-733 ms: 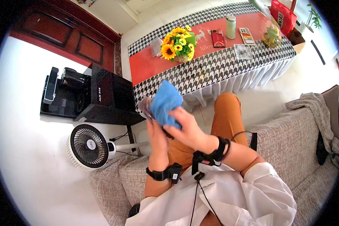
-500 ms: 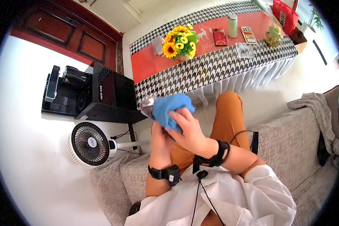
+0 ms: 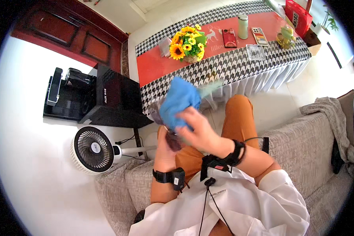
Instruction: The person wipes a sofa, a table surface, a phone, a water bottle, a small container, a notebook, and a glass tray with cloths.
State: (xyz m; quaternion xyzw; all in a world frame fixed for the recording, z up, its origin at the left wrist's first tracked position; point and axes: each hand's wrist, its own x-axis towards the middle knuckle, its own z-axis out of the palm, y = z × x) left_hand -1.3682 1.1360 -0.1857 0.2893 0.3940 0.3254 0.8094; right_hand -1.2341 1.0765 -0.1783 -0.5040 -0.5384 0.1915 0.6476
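Observation:
A blue cloth [image 3: 179, 100] is bunched above my lap, in front of the table's near edge. My right hand [image 3: 200, 131] grips its lower right side, with the fingers bent and slightly blurred. Under and behind the cloth is a dark, purplish, shiny object [image 3: 173, 141]; most of it is covered, so its kind cannot be made out. My left hand [image 3: 166, 147] is wrapped round the lower part of this dark object. A pale greenish blur shows just right of the cloth.
Ahead stands a table [image 3: 151, 70] bearing sunflowers [image 3: 188, 43], a green bottle [image 3: 243, 27], two phones, a glass ashtray [image 3: 255, 52] and a yellowish jar [image 3: 286, 38]. A black speaker [image 3: 114, 96] and white fan [image 3: 94, 147] stand left. The grey sofa [image 3: 299, 145] extends right.
The cloth has moved up and spread taller over the dark object. My right hand has shifted slightly right and its fingers have loosened a little. My left hand stays nearly in place.

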